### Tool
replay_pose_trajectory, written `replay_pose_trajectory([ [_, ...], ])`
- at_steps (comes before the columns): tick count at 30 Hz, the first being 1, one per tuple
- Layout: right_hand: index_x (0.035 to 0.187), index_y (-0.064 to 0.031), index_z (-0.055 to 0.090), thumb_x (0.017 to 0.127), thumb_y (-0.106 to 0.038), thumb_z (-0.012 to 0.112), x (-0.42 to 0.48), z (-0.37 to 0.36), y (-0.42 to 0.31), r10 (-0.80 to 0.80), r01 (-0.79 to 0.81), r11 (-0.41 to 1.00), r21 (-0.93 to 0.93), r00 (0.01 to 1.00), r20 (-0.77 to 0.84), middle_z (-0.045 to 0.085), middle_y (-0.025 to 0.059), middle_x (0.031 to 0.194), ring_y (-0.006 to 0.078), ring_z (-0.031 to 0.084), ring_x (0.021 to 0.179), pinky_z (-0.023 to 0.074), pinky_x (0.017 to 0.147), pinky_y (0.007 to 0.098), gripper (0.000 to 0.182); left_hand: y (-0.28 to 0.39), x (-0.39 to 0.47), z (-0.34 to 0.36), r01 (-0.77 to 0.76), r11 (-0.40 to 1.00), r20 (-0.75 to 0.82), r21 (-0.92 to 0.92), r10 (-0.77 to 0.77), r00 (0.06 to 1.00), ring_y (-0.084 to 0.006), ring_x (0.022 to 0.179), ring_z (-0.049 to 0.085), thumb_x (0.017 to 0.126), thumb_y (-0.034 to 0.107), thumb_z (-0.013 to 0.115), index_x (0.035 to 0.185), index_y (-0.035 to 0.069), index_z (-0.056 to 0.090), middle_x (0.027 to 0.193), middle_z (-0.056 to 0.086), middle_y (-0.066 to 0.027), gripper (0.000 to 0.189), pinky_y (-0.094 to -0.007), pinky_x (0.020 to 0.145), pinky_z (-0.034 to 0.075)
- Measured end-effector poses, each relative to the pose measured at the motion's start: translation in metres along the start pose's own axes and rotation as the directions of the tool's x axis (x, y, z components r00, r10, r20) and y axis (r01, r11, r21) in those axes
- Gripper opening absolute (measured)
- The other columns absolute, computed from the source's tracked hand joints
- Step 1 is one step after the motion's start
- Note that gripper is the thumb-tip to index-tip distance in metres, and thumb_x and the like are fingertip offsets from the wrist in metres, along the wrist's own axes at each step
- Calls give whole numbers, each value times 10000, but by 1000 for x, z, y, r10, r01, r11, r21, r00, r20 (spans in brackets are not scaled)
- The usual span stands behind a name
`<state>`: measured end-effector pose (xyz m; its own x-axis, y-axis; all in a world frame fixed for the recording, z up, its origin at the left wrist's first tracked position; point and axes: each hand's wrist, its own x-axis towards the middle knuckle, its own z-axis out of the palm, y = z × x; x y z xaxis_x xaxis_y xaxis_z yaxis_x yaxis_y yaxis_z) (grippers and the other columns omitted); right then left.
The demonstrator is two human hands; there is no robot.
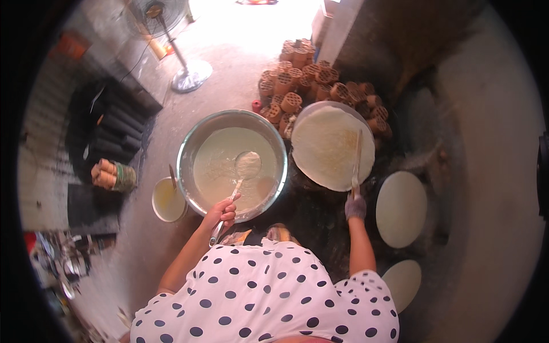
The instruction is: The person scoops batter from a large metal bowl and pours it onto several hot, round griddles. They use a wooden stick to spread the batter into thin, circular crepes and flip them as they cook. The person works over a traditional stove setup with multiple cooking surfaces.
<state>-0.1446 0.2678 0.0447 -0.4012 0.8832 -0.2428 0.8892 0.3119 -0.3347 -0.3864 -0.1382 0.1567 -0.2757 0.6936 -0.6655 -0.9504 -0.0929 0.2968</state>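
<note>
My left hand (223, 213) grips the metal handle of a ladle (248, 165), whose round bowl sits in pale batter (214, 158). The batter partly fills a wide metal basin (183, 148) in front of me. My right hand (355, 207) wears a greyish glove and holds a long, flat wooden stick (357, 156). That stick lies across a thin, round pancake (321, 141), browned toward its middle. The pancake rests on a round surface at the right, and its near edge hangs slightly uneven. How it is supported underneath is hidden.
Fired-clay perforated cylinders (291, 100) are heaped beyond the basin. Two pale round discs (401, 210) (402, 285) lie at the right on a dark surface. A white bucket (169, 199) with yellow liquid and a stick stands left of the basin. A pedestal fan (192, 77) stands farther off.
</note>
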Motion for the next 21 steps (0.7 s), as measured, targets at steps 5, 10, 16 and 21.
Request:
replay_pose_trajectory([
  [5, 1112, -50, 576, 888, -314, 521, -41, -12, 2, -81, 81, 997, -13, 997, -5, 628, 273, 935, 468, 588, 848, 454, 728, 536, 351, -24, 11, -54, -9, 997, -99, 82, 18, 995, -37, 436, 333, 961, 227, 446, 1310, 70, 429, 616, 364, 69, 383, -233, 405, 333],
  [10, 1292, -45, 510, 947, -317, 430, 35, 28, 23, -288, 281, 943, 180, 958, 12, 589, 272, 1152, 431, 565, 1041, 451, 887, 465, 447, -36, 10, -35, -227, 971, -81, -81, 220, 972, -17, 485, 373, 962, 186, 461, 1200, 83, 517, 693, 440, 77, 266, -195, 457, 358],
  [16, 1293, -25, 509, 953, -320, 425, 40, 69, -54, -334, 313, 937, 156, 933, 134, 583, 260, 1179, 406, 556, 1074, 440, 913, 440, 458, -39, 3, -24, -274, 949, -123, -157, 257, 959, -1, 467, 361, 974, 204, 473, 828, 140, 461, 656, 416, 83, 159, -154, 406, 292],
  [21, 1293, -8, 508, 959, -322, 420, 54, 84, -77, -361, 330, 927, 178, 915, 183, 578, 249, 1202, 385, 548, 1101, 431, 935, 420, 467, -48, 10, -31, -326, 923, -150, -206, 300, 942, -2, 462, 357, 978, 185, 462, 808, 122, 446, 649, 414, 72, 181, -154, 388, 284],
])
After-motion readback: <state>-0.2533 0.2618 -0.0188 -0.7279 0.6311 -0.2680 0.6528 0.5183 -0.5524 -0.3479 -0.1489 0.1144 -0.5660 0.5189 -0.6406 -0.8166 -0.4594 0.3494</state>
